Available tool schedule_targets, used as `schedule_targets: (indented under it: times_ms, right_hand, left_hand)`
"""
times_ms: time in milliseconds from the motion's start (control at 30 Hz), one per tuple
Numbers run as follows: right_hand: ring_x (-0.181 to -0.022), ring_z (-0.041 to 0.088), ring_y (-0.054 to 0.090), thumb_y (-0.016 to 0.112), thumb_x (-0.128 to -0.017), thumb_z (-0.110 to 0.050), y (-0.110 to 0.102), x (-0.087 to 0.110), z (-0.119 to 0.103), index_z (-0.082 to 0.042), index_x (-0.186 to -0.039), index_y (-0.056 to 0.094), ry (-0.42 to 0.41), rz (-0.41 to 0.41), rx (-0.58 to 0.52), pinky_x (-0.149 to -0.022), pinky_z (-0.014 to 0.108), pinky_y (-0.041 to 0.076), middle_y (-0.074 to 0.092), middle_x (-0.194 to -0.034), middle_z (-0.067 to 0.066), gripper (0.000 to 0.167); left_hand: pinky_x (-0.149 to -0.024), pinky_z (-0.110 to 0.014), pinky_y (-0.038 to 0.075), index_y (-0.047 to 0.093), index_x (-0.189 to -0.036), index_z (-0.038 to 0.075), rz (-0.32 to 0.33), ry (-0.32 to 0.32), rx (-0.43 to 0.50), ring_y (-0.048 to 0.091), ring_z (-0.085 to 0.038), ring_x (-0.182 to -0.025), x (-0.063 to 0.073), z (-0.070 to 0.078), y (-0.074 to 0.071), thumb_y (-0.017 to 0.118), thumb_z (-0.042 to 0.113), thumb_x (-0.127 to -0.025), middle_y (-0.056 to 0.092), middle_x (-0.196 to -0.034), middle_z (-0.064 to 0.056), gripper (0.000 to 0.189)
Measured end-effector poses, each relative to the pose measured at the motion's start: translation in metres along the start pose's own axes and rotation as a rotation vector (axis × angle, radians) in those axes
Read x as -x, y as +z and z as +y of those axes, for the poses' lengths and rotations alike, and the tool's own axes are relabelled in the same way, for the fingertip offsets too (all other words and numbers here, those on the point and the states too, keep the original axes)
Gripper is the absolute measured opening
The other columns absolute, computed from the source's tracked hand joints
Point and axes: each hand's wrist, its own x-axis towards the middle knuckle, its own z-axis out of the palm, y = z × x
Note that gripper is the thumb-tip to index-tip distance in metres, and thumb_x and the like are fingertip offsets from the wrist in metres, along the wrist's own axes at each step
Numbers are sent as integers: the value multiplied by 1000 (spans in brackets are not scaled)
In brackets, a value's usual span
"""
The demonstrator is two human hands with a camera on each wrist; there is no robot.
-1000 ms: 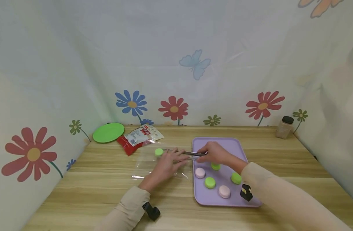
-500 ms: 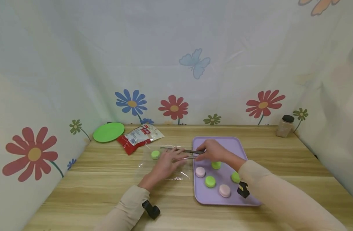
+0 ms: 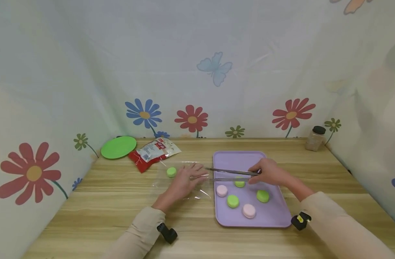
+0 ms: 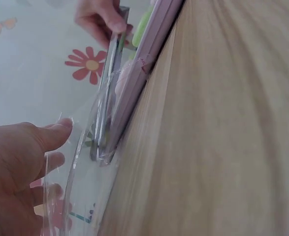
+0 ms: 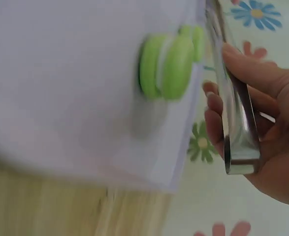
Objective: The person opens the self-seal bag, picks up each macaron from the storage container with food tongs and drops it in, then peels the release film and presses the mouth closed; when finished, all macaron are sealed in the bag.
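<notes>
My left hand rests on a clear plastic bag, fingers extended; in the left wrist view its thumb and fingers stand apart at the film. A green macaron lies in or under the clear film, left of the hand. My right hand grips metal tongs near their bent end, above the purple tray. The tongs' arms point left and have nothing between them. Their tips are at the bag's right edge; whether they are inside I cannot tell. The tray bears green macarons and pink macarons.
A red and white food packet lies behind the bag. Further left, a green plate is near the table's back corner. A jar with a black lid stands at the back right. A flower-printed curtain surrounds the table.
My right hand has drawn the tongs to the right, away from the bag and over the tray. The left hand has stayed on the bag, and the green macaron has remained there.
</notes>
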Motion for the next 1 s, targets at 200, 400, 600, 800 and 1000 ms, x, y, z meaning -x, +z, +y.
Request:
schedule_targets:
  times_ms: [200, 400, 600, 800, 1000]
  right_hand:
    - [-68, 9, 55, 83, -83, -22, -25, 40, 20, 2, -109, 75, -1, -37, -14, -58, 23, 47, 69, -81, -6, 36]
    - [-74, 7, 59, 82, -84, -28, -47, 74, 43, -3, -114, 75, 37, -70, -29, -65, 24, 53, 72, -90, -7, 40]
    - [-77, 9, 60, 82, -84, -28, -65, 84, 51, -1, -115, 74, 109, -81, -7, -68, 26, 54, 73, -91, -5, 43]
    - [-76, 13, 58, 83, -82, -27, -67, 84, 53, 1, -114, 74, 171, -111, 15, -66, 26, 53, 72, -90, -6, 43]
    - [-71, 11, 55, 83, -83, -26, -61, 81, 53, -1, -111, 76, 151, -68, 8, -60, 24, 50, 72, -85, -8, 38]
  left_hand:
    - [-116, -67, 12, 71, -124, 10, -7, -10, 8, 36, -43, -141, 1, 0, 1, 70, 21, -95, 54, -144, -10, 31]
    - [-115, -68, 13, 72, -124, 10, -5, 7, 1, 37, -43, -141, -1, 0, 3, 69, 20, -95, 56, -142, -13, 30]
    - [-116, -67, 11, 72, -123, 9, 19, 18, 5, 37, -44, -140, -2, 0, 0, 70, 19, -95, 56, -141, -14, 30]
    - [-117, -66, 10, 71, -124, 9, 17, 17, -8, 37, -43, -141, -3, -1, 0, 69, 20, -95, 56, -142, -13, 31]
    - [-116, -66, 10, 72, -124, 8, 15, 12, 0, 37, -44, -140, 0, -1, -1, 69, 19, -95, 55, -142, -14, 30]
